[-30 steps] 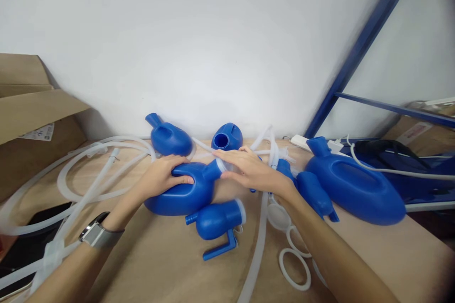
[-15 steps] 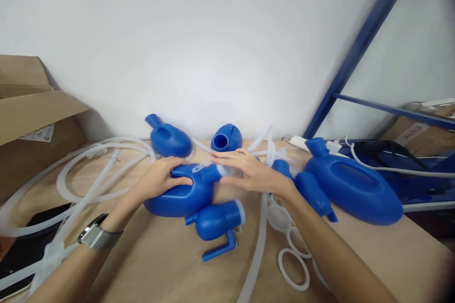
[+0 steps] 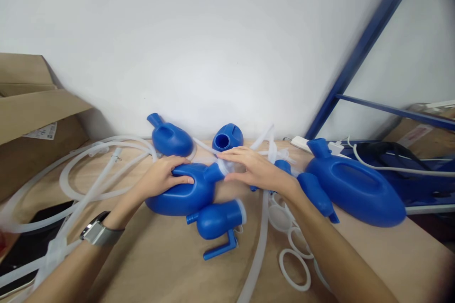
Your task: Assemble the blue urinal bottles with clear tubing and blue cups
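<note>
On the table, my left hand [image 3: 169,177] grips the handle of a blue plastic urinal bottle [image 3: 185,199], its thumb over the handle opening. The bottle lies with its neck pointing right. My right hand [image 3: 254,168] is at the bottle's mouth, thumb and fingers curved around a translucent cap [image 3: 231,166] there. Blur hides how firmly the cap sits on the neck. Just in front lies a smaller blue urinal piece [image 3: 220,220] with a white rim, a ribbed spout and an angled handle, touched by neither hand.
Blue bottles stand at back left [image 3: 172,139], back middle [image 3: 231,136] and right [image 3: 355,191]. A blue spouted piece [image 3: 314,194] lies beside the right one. White rings [image 3: 295,270], clear tubing [image 3: 95,191], a cardboard box [image 3: 42,113] and a dark flat object [image 3: 35,236] surround the hands.
My right hand has shifted slightly right at the bottle's mouth, and more of the translucent cap shows between its fingers. My left hand keeps its grip. The view has moved slightly.
</note>
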Demonstrator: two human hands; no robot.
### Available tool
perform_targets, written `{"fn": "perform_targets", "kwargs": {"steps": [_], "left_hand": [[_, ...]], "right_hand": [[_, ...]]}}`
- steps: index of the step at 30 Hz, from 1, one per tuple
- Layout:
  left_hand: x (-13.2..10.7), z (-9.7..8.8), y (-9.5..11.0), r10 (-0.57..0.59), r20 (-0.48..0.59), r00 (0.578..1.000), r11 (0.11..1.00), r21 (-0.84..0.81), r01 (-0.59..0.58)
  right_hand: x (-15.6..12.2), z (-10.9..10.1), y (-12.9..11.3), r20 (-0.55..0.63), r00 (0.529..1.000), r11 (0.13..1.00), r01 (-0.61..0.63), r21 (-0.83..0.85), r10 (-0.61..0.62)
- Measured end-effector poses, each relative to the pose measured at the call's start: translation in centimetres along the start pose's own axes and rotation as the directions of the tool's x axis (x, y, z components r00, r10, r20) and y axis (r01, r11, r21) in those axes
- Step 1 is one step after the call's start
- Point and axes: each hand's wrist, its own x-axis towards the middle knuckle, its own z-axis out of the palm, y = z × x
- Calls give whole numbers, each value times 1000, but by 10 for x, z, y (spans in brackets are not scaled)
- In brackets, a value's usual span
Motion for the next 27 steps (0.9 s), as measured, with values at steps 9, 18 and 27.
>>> {"fn": "perform_targets", "kwargs": {"steps": [9,18,27], "left_hand": [[2,-1,2,4,24,1000,1000,13,-5],[0,-1,3,9,23,1000,999,53,-11],[0,0,3,0,18,1000,998,55,-1]], "right_hand": [[1,-1,5,59,998,988,-2,155,-7],[-3,2,5,5,999,990,-39,137,39],[2,5,7,-40,998,982,-33,186,41]]}}
